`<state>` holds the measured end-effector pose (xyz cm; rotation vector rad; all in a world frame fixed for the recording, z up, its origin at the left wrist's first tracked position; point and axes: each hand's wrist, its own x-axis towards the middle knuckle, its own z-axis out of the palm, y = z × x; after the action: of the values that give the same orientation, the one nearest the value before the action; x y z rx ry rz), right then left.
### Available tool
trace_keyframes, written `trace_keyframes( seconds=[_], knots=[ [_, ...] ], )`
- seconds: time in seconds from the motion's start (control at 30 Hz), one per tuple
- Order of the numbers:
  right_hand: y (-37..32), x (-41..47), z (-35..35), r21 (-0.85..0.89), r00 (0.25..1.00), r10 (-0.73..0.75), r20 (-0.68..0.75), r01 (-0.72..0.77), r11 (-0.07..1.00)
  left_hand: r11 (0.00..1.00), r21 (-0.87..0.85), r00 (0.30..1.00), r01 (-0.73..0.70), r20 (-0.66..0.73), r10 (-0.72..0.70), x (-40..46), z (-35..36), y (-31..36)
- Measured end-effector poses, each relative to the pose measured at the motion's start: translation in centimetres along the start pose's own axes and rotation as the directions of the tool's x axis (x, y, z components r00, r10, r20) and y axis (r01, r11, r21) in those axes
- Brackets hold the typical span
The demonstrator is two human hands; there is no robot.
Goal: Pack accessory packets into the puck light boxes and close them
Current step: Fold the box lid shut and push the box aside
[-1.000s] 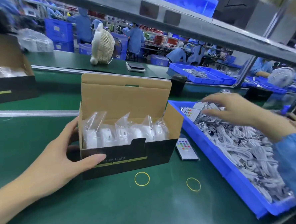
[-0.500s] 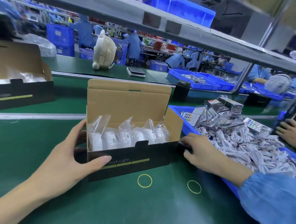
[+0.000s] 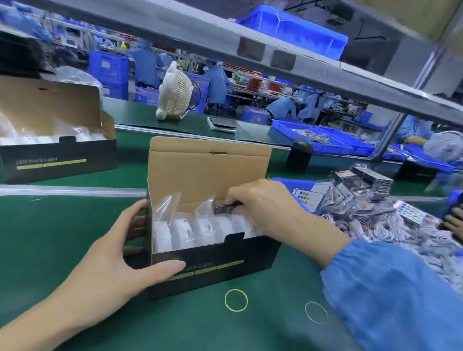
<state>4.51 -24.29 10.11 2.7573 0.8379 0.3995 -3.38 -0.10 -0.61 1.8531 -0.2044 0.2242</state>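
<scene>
Box (image 3: 214,260) between the hands — left (image 3: 105,261) gripping its end, right (image 3: 267,208) inside, pinching a dark packet (image 3: 224,209).

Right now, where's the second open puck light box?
In the head view the second open box sits far left on the green belt, behind and left of the box that the left hand steadies, lid up.

You can read "Puck Light" on the front of the near box (image 3: 217,268) and, blurred, on the far box (image 3: 56,161).
</scene>
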Motion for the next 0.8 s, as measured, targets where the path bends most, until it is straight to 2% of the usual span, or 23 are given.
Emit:
trace_keyframes(
  seconds=[0.07,0.13,0.17,0.2,0.23,0.27,0.3,0.33,0.37,0.4,0.43,0.47,0.57,0.63,0.67,0.7,0.73,0.77,0.8],
  knots=[
    [-0.1,0.1,1.2,-0.001,0.991,-0.11,0.08,0.11,0.994,1.0,0.0,1.0,0.008,-0.002,-0.008,0.1,0.0,-0.1],
    [1.1,0.0,0.8,0.083,0.961,-0.264,0.08,0.257,0.963,1.0,0.007,1.0,0.012,-0.009,-0.012,0.1,0.1,-0.2],
    [2.3,0.3,0.3,0.124,0.961,-0.276,-0.028,0.277,0.953,1.0,0.011,1.0,0.008,-0.008,-0.008,0.2,0.2,-0.2],
    [3.9,0.8,-0.2,0.193,0.952,-0.211,-0.22,0.255,0.947,1.0,0.011,1.0,0.005,-0.007,-0.005,0.2,0.2,-0.2],
    [5.9,1.5,-0.4,0.274,0.908,-0.073,-0.414,0.2,0.941,1.0,0.01,1.0,0.005,-0.006,-0.005,0.2,0.2,-0.1],
    [8.2,2.0,-0.2,0.345,0.841,0.12,-0.528,0.082,0.935,1.0,0.007,1.0,0.003,-0.001,-0.003,0.1,0.2,0.0],
    [10.5,2.3,0.4,0.377,0.798,0.296,-0.524,-0.094,0.921,1.0,0.0,1.0,-0.003,0.002,0.003,0.1,0.3,0.0],
    [12.5,2.4,1.7,0.3,0.826,0.406,-0.391,-0.302,0.905,1.0,-0.009,1.0,-0.007,0.003,0.007,0.0,0.3,0.0],
    [13.8,2.2,3.4,0.104,0.863,0.48,-0.155,-0.469,0.877,1.0,-0.015,1.0,-0.006,0.001,0.006,0.0,0.3,0.0],
    [14.3,1.7,5.3,-0.077,0.841,0.536,0.081,-0.53,0.844,1.0,-0.018,1.0,-0.006,0.002,0.006,0.0,0.2,0.1],
    [14.5,1.2,6.8,-0.205,0.79,0.564,0.239,-0.527,0.825,1.0,-0.019,1.0,-0.01,0.007,0.01,0.0,0.2,0.1],
    [14.6,0.7,7.5,-0.259,0.763,0.576,0.293,-0.517,0.816,1.0,-0.021,1.0,-0.016,0.011,0.016,0.0,0.3,0.1],
    [15.4,0.6,5.7,-0.095,0.746,0.647,0.159,-0.641,0.762,0.999,-0.035,1.0,-0.027,-0.005,0.027,0.1,0.5,0.1],
    [15.1,0.3,1.8,0.094,0.722,0.685,-0.094,-0.679,0.728,0.999,-0.035,1.0,-0.024,0.001,0.024,0.1,0.6,0.1],
    [14.1,0.1,-0.5,0.263,0.723,0.647,-0.241,-0.593,0.761,0.999,-0.04,1.0,-0.022,-0.004,0.022,0.1,0.6,0.1],
    [12.2,0.0,-3.1,0.453,0.746,0.571,-0.342,-0.401,0.796,0.999,-0.038,1.0,-0.02,-0.011,0.02,0.2,0.6,0.1],
    [9.6,0.1,-5.4,0.615,0.793,0.447,-0.414,-0.119,0.78,0.999,-0.031,1.0,-0.019,-0.015,0.019,0.3,0.6,0.0],
    [6.7,0.4,-6.9,0.688,0.843,0.3,-0.445,0.107,0.718,1.0,-0.025,1.0,-0.017,-0.016,0.017,0.4,0.6,-0.1],
    [3.8,1.0,-7.3,0.681,0.881,0.16,-0.446,0.218,0.699,1.0,-0.026,1.0,-0.016,-0.019,0.015,0.3,0.6,-0.2]
  ],
)
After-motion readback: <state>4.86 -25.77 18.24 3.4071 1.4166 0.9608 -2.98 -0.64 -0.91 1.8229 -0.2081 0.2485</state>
